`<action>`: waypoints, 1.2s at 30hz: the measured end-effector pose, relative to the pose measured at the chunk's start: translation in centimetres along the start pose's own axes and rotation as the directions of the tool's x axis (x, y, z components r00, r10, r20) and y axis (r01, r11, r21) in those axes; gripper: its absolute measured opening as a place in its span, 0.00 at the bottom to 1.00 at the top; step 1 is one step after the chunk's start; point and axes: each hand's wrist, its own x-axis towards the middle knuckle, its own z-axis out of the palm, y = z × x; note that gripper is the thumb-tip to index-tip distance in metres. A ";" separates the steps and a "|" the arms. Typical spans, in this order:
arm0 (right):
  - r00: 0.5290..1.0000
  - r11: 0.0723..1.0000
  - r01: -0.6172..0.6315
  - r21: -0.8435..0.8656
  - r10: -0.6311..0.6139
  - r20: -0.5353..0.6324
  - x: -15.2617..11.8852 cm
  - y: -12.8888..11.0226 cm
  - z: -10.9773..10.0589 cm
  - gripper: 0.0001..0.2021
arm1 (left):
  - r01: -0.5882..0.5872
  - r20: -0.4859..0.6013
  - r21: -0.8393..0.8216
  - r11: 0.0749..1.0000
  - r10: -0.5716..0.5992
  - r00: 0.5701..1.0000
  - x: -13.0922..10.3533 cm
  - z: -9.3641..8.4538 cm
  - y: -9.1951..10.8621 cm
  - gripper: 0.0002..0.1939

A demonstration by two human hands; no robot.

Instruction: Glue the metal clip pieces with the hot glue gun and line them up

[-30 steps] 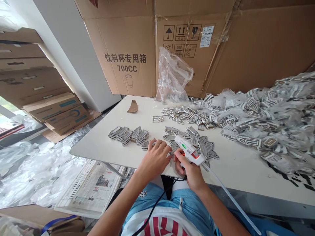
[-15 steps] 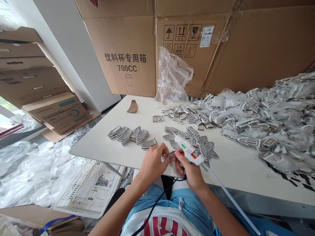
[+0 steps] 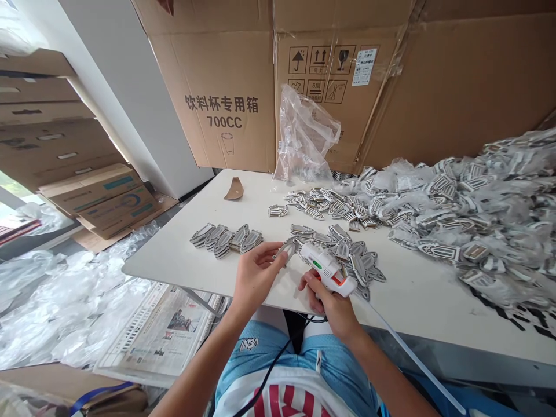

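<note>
Near the table's front edge, my left hand [image 3: 257, 272] pinches a grey oval metal piece [image 3: 285, 250] between thumb and fingers. My right hand [image 3: 326, 298] is wrapped round a white glue gun [image 3: 326, 267] with an orange trigger; its nozzle points up and left, close to the held piece. A long translucent glue stick [image 3: 408, 351] trails from the gun's rear. Beyond the gun lies a spread of similar grey pieces [image 3: 360, 263]. Stacked grey pieces [image 3: 222, 241] sit behind and left of my left hand.
A big heap of plastic-wrapped metal pieces [image 3: 443, 208] covers the table's right side. Behind stand large cardboard boxes [image 3: 230, 63] and a clear plastic bag [image 3: 302, 139]. A brown scrap [image 3: 234, 189] lies at the back left. A black cable [image 3: 278, 359] crosses my lap.
My left hand has moved up and left, away from my right hand, with an oval piece now visible in it. The single piece right of the left stacks no longer shows. The glue gun has shifted slightly left.
</note>
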 end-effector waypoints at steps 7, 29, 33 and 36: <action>0.998 0.997 -0.053 -0.058 0.051 -0.035 -0.5 -0.7 0.5 0.23 | -0.013 -0.062 -0.095 0.995 0.007 0.998 -0.1 0.0 0.3 0.18; 0.983 0.997 -0.069 0.036 0.074 -0.166 -0.4 -0.4 1.1 0.24 | -0.050 -0.078 -0.054 0.997 0.046 0.996 -1.1 0.2 1.6 0.17; 0.985 0.997 -0.078 -0.025 0.073 -0.157 -0.5 -0.6 1.1 0.24 | -0.185 -0.133 0.104 0.977 0.198 0.971 -1.2 0.3 1.5 0.13; 0.986 0.996 -0.079 -0.045 0.072 -0.149 -0.5 -0.9 1.1 0.24 | -0.356 -0.142 0.310 0.881 0.413 0.899 -1.3 0.4 1.4 0.08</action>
